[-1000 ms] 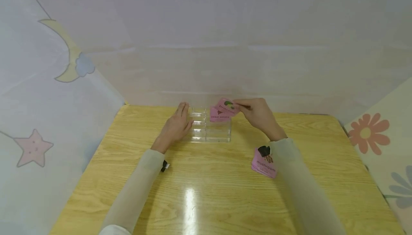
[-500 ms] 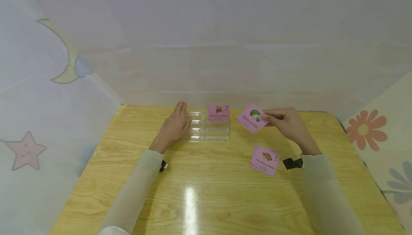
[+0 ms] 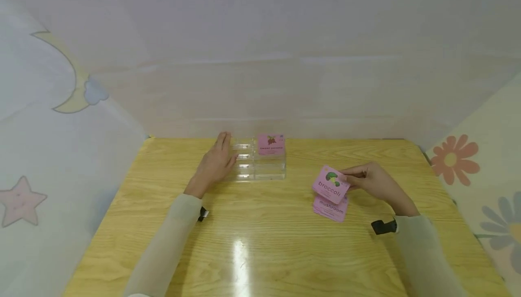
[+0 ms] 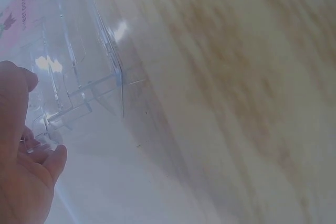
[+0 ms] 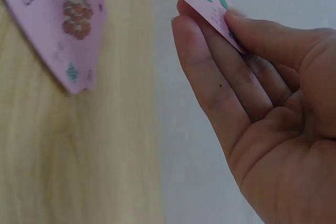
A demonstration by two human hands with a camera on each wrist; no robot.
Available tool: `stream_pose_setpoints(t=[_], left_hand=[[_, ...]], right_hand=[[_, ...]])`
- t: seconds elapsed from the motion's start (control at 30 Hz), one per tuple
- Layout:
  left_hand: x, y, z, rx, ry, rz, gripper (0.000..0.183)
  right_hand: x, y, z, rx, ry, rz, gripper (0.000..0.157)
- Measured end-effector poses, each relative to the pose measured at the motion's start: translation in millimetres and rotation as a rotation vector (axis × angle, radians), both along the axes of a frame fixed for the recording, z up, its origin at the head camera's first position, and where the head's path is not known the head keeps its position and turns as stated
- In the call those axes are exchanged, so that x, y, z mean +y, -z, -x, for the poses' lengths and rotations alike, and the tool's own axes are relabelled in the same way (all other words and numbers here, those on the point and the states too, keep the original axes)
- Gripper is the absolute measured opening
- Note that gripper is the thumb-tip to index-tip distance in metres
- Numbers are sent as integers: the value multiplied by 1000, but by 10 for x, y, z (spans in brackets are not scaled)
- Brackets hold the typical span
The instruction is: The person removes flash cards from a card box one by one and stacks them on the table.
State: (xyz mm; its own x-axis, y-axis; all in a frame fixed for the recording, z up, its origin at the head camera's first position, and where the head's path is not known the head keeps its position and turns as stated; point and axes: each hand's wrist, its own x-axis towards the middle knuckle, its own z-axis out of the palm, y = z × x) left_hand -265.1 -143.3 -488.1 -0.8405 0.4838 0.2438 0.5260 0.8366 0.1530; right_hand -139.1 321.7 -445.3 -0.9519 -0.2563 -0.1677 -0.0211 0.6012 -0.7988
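Note:
My right hand (image 3: pixel 378 183) pinches a pink broccoli card (image 3: pixel 328 187) by its right edge, between thumb and fingers. Partly behind it, a pink mushroom card (image 3: pixel 330 212) tops a small stack on the table; the right wrist view also shows this mushroom card (image 5: pixel 52 40) beside the held broccoli card (image 5: pixel 202 3). With its thumb and fingers, my left hand (image 3: pixel 212 163) grips the left end of a clear plastic tiered holder (image 3: pixel 270 172). A pink sweet potato card (image 3: pixel 271 145) stands in the holder's back right slot. Some left fingertips are hidden behind the plastic.
The wooden table (image 3: pixel 260 233) ends at a pale cloth wall (image 3: pixel 268 93) just behind the holder. Printed cloth hangs at both sides. A black strap (image 3: pixel 384 227) is at the right wrist.
My right hand has drawn the broccoli card from beside the sweet potato card rightward and toward me, over the mushroom stack. My left hand keeps its grip on the holder.

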Motion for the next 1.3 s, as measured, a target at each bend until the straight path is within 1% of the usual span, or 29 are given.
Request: stream_pose_setpoints(t=[0.1,0.17,0.3,0.4,0.57,0.67,0.8,0.9,1.0,1.13,1.3], left_hand=[[11,-3,-4,8,10,-11,76],[17,-6,-7,16,9,-10,76],[23,-6,-2,19,0,-9,75],[28,-7,5,13,-6,-12,75],[45,-8,19,-9,-8,-16,76],[51,-4,22,-15,-8,-18,76],[47,4,18,-11,-11,-16,75],[42,9,11,-10,-11,-15,76],[40,9,8,-14,-12,-17,76],[37,11,8,-21,-14,-14,76],[37,7,9,-12,-12,-6,75]], right_hand=[[67,87,-37,-24,-4,21,41],[99,136,-53,-28,-11,28,40],[124,218,-64,-72,-4,45,38],[114,272,-58,-99,3,50,37],[102,364,-60,-118,2,54,36],[109,423,-66,-131,-10,80,36],[85,466,-74,-141,-19,113,37],[52,479,-80,-142,-22,119,39],[37,484,-80,-126,-26,82,39],[40,493,-72,-80,-12,-22,34],[35,441,-56,15,11,-171,29]])
